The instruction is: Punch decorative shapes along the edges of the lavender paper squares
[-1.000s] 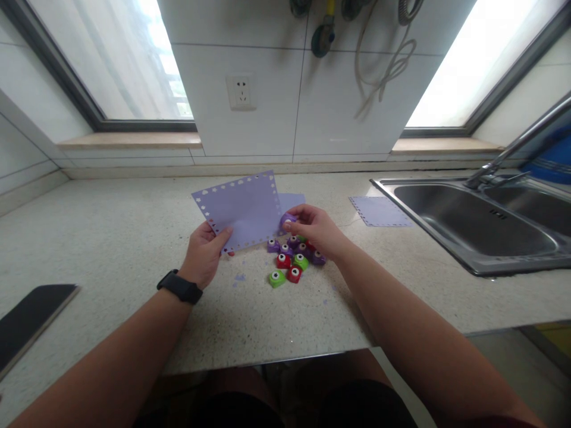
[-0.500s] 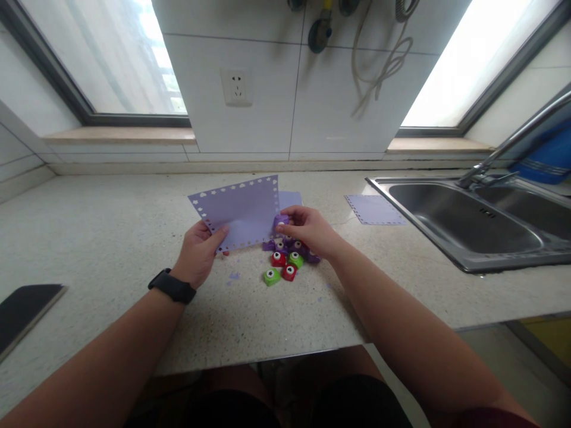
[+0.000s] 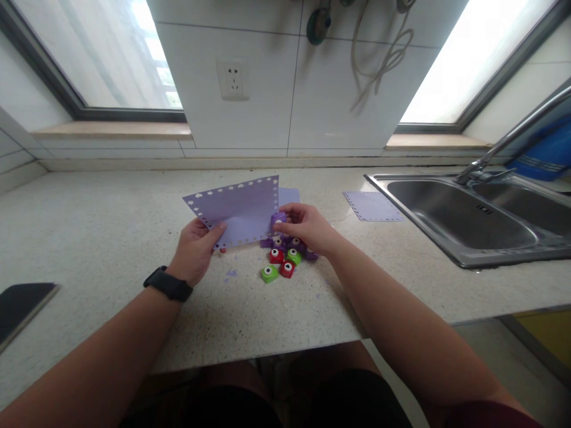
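Observation:
My left hand pinches the lower left of a purple sheet of paper, its thumb on top. Small shapes are punched along the sheet's edges, and it is tilted up off the counter. At the sheet's right edge, my right hand is closed around a purple craft punch. Whether the paper sits in the punch's slot is hard to make out. Just below lie several more punches: a red punch, a green punch, another red punch, another green one, and some purple ones partly behind my right hand.
Another punched purple sheet lies beside the steel sink on the right. Part of a further purple sheet shows behind the held one. Paper scraps dot the counter. A dark flat object lies far left.
The whole view has shifted slightly. Both hands keep the same hold on the paper and the purple punch; the sheet's left corner sits a little further left.

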Motion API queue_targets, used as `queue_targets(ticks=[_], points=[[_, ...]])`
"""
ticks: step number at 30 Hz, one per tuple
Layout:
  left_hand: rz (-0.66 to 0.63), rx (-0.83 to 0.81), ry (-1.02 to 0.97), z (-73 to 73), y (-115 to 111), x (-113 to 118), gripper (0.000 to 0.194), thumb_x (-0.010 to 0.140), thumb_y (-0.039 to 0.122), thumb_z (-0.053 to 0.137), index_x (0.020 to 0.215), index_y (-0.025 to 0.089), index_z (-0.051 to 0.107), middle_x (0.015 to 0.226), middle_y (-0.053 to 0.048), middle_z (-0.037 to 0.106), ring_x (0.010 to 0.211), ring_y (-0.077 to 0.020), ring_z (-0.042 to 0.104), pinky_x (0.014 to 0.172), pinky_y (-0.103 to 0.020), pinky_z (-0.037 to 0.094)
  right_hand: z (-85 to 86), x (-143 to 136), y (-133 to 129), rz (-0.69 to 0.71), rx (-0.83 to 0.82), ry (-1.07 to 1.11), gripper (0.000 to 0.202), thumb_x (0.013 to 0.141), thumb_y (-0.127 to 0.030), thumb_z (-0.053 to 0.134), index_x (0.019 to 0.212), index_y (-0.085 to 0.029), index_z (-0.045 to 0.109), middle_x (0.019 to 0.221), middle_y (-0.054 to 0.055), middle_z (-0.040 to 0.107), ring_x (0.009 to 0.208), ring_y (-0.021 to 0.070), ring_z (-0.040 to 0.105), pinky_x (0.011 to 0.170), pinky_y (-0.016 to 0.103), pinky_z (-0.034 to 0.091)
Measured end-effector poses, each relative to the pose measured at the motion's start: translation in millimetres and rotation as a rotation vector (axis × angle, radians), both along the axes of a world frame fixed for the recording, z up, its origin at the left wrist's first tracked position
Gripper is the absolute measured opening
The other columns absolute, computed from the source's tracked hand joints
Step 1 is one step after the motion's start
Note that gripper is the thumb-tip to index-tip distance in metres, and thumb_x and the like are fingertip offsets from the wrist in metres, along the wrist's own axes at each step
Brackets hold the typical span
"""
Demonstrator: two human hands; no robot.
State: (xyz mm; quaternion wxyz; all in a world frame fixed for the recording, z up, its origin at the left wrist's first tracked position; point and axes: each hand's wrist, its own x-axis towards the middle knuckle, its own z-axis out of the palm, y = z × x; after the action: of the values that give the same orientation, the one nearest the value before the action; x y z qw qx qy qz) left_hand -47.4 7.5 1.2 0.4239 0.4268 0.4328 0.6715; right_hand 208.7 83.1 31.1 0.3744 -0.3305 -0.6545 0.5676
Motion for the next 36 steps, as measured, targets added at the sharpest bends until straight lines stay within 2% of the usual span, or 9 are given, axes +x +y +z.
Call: queue_targets(ticks=[5, 10, 19, 29, 36], points=[[0.003, -0.001, -0.015, 1.9, -0.2, 1.0, 0.034, 0.076, 0.031, 0.089, 0.106, 0.02, 0.076, 0.102, -0.006, 0.078, 0.065, -0.0126, 0.065, 0.047, -0.02, 0.05, -1.3, -0.1, 0.9, 0.025, -0.005, 0.022, 0.041, 0.072, -0.036, 0.091, 0.105, -0.02, 0.072, 0.085, 0.001, 0.07, 0.073, 0.0134, 0.064, 0.071, 0.031, 0.054], [0.006, -0.02, -0.007, 2.3, -0.9, 1.3, 0.034, 0.076, 0.031, 0.088, 0.105, 0.019, 0.076, 0.103, -0.007, 0.078, 0.063, -0.0135, 0.065, 0.045, -0.021, 0.05, -1.1, 0.6, 0.2, 0.004, 0.037, -0.021, 0.043, 0.073, -0.04, 0.091, 0.106, -0.021, 0.071, 0.079, -0.001, 0.067, 0.067, 0.0129, 0.06, 0.064, 0.03, 0.052], [0.0, -0.017, -0.048, 5.6, -1.6, 3.8, 0.031, 0.074, 0.029, 0.089, 0.101, 0.019, 0.076, 0.096, -0.004, 0.077, 0.06, -0.0117, 0.062, 0.042, -0.02, 0.048, -1.8, 0.6, -0.6, 0.016, 0.036, -0.046, 0.041, 0.073, -0.041, 0.09, 0.103, -0.021, 0.072, 0.078, 0.0, 0.066, 0.066, 0.0134, 0.06, 0.062, 0.03, 0.052], [0.005, -0.045, -0.019, 5.0, -2.0, 2.7, 0.035, 0.073, 0.031, 0.089, 0.103, 0.017, 0.075, 0.098, -0.006, 0.077, 0.061, -0.0127, 0.063, 0.044, -0.021, 0.049, 2.4, 0.2, -3.1, -0.008, 0.019, -0.063, 0.039, 0.072, -0.037, 0.09, 0.101, -0.02, 0.072, 0.082, 0.003, 0.069, 0.076, 0.0188, 0.067, 0.066, 0.034, 0.056], [-0.018, -0.036, -0.006, 4.0, -2.6, 2.2, 0.034, 0.075, 0.031, 0.089, 0.104, 0.018, 0.077, 0.098, -0.007, 0.078, 0.065, -0.015, 0.067, 0.051, -0.024, 0.052, 0.5, 1.8, -1.4, -0.005, 0.008, -0.031, 0.043, 0.065, -0.038, 0.094, 0.097, -0.02, 0.071, 0.077, 0.0, 0.068, 0.067, 0.0146, 0.064, 0.065, 0.032, 0.054]])
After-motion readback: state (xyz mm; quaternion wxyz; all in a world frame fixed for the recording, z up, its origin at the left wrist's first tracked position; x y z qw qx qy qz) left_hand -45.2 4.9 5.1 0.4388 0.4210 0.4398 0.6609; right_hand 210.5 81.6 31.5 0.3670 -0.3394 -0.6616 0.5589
